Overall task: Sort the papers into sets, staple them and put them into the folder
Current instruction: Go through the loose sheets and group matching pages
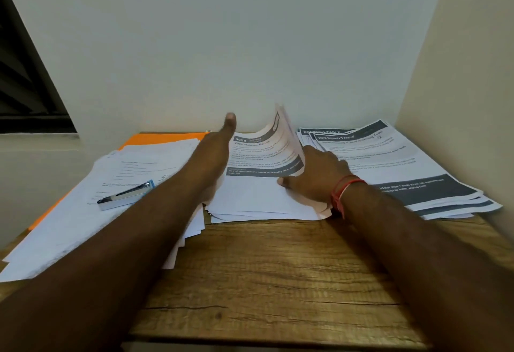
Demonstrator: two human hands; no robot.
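Bench (278, 268) nearest. Right hand (314, 176) fingers gripping lifted sheets (278, 140) at 12 o'clock; left hand (217, 156) fingers hidden, cannot tell. Likely risk: sheets slipping loose, mixing into pile (389, 156) at 2 o'clock.

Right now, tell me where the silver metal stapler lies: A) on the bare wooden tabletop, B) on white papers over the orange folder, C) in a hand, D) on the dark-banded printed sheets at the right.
B: the stapler rests on the left white papers, which overlie the orange folder.
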